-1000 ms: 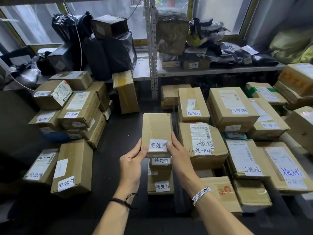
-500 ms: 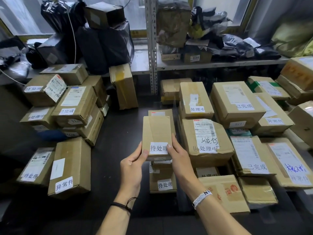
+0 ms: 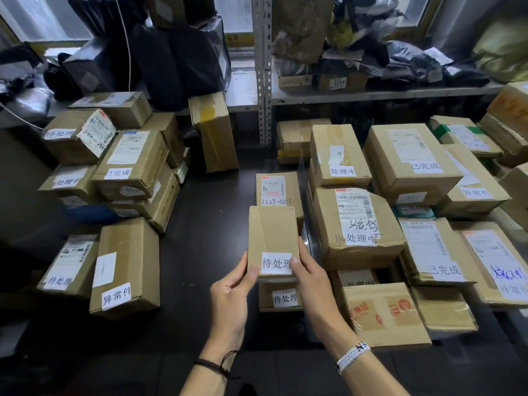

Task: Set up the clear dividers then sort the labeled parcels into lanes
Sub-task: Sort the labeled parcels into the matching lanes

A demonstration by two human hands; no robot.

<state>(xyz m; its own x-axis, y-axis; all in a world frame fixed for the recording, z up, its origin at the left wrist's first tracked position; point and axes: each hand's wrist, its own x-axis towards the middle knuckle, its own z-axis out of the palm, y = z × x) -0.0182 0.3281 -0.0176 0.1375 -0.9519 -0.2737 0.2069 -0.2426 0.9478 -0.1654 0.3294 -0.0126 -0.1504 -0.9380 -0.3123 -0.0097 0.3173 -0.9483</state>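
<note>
Held item: small brown cardboard parcel (image 3: 271, 235), flat and oblong, with a white label reading 待处理 at its near end. It sits at the centre of view, raised over the black tabletop (image 3: 200, 252), long axis running 12 to 6 o'clock.

The left hand (image 3: 230, 292) has the near-left corner. Its thumb presses on the top face beside the label, and the other fingers are curled underneath, mostly hidden. The right hand (image 3: 311, 278) has the near-right corner, thumb lying on the label's right edge, fingers wrapped under. Both hands are clamped on the parcel.

At 6 o'clock, partly beneath it: second brown box labelled 待处理 (image 3: 281, 298), lying on the table. At 12 o'clock, just behind: brown box with barcode sticker and handwritten digits (image 3: 275, 190). I cannot tell whether the held parcel touches either.

At 3 o'clock: clear upright divider sheet (image 3: 305, 212), faint and seen nearly edge-on, standing between this column and a larger brown box labelled 处理中 (image 3: 357, 224).

At 9 o'clock, well apart: tall brown box labelled 异常件 (image 3: 125, 267).

Wrists: black cord bracelet (image 3: 214, 364) on the left, white beaded bracelet (image 3: 353, 357) on the right.
</note>
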